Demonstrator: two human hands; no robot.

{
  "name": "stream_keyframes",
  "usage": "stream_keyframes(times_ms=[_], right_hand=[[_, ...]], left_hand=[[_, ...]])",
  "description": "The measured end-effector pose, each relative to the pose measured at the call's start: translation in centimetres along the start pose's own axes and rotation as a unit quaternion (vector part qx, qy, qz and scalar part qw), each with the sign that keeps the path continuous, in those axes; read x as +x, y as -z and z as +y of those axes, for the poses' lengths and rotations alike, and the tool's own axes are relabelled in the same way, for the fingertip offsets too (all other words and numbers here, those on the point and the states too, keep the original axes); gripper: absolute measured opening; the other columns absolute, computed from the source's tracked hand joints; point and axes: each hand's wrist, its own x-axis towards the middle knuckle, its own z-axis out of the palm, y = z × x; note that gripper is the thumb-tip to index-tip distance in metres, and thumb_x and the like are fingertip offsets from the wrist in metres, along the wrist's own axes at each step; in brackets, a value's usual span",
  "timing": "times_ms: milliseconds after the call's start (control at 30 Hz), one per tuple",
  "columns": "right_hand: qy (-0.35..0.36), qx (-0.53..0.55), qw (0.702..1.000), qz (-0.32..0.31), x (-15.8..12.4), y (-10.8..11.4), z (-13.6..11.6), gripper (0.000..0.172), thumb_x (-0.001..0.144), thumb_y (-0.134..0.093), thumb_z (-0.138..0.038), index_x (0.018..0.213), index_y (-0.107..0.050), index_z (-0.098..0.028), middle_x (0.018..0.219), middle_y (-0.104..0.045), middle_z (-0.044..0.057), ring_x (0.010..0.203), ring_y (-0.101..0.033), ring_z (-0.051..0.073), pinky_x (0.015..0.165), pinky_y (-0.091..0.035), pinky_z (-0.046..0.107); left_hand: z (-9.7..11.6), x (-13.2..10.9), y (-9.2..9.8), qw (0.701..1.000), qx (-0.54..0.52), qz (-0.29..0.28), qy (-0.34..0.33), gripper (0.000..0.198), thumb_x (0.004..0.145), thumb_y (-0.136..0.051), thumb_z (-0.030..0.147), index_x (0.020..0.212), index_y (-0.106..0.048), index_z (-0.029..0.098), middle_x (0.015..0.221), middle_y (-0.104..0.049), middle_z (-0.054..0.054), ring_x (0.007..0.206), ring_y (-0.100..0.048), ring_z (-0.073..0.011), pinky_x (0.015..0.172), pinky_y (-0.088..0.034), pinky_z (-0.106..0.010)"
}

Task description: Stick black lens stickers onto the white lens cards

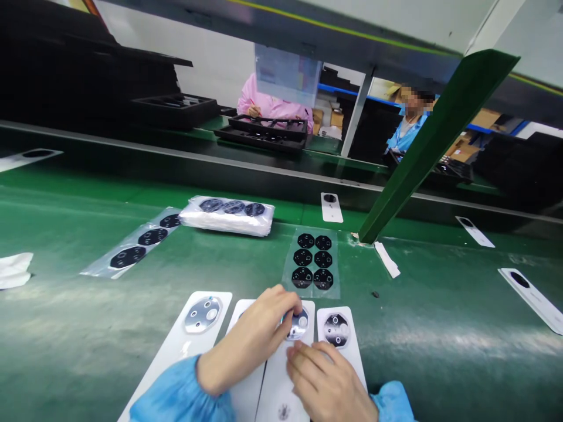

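The right hand (329, 381) lies over the third white panel from the left (277, 381), fingers extended in a wide, loose posture; the left hand (259, 328) curls thumb and forefinger narrowly at the octagonal plate (301, 323) on that panel's upper end, any pinch undeterminable. Beyond are a clear sheet (313, 293) bearing six black discs and, farther left, a wrapped stack (224, 223). Across the bench, a co-worker in pink (281, 108) sits behind black trays (264, 139).

A silvery disc (301, 325) tops a white panel (278, 381).
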Motion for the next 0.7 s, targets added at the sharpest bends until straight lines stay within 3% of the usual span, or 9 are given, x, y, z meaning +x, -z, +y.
stream_keyframes(times_ms=[200, 400, 600, 700], right_hand=[[-0.007, 0.007, 1.000, -0.029, 0.1, 0.3, 0.0, 0.030, 0.095, -0.036, -0.007, 0.091, -0.066, -0.009, 0.089, -0.071, 0.005, 0.089, -0.061, 0.016, 0.069, -0.045, 0.028], [-0.015, 0.009, 1.000, -0.022, 0.6, 0.7, -0.1, 0.029, 0.095, -0.037, -0.009, 0.090, -0.065, -0.009, 0.089, -0.071, 0.004, 0.085, -0.061, 0.015, 0.067, -0.046, 0.027], [-0.033, 0.016, 0.999, 0.002, 0.2, 0.0, -0.5, 0.036, 0.097, -0.031, -0.012, 0.091, -0.066, -0.009, 0.092, -0.071, 0.006, 0.093, -0.062, 0.017, 0.087, -0.045, 0.028], [-0.037, -0.005, 0.999, 0.003, 0.0, -0.2, -0.8, 0.043, 0.097, -0.024, -0.009, 0.092, -0.066, -0.008, 0.092, -0.070, 0.007, 0.091, -0.062, 0.017, 0.091, -0.045, 0.028]], left_hand=[[-0.5, 2.8, 0.3, 1.000, -0.006, -0.028, 0.001, 0.022, 0.078, -0.042, -0.002, 0.083, -0.046, 0.019, 0.080, -0.052, -0.001, 0.077, -0.047, -0.0179, 0.068, -0.041, -0.029], [-0.5, 3.2, 0.1, 0.998, 0.015, -0.059, -0.031, 0.024, 0.080, -0.038, -0.004, 0.077, -0.043, 0.019, 0.075, -0.052, 0.000, 0.072, -0.045, -0.0165, 0.065, -0.038, -0.027], [-0.5, 2.7, 0.2, 0.994, 0.039, -0.071, -0.077, 0.026, 0.081, -0.034, -0.006, 0.081, -0.042, 0.018, 0.080, -0.050, -0.002, 0.076, -0.042, -0.0171, 0.068, -0.039, -0.028], [-0.4, 2.3, 0.1, 0.991, 0.055, -0.073, -0.099, 0.027, 0.082, -0.033, -0.007, 0.086, -0.043, 0.017, 0.085, -0.050, -0.004, 0.079, -0.041, -0.0184, 0.072, -0.040, -0.030]])
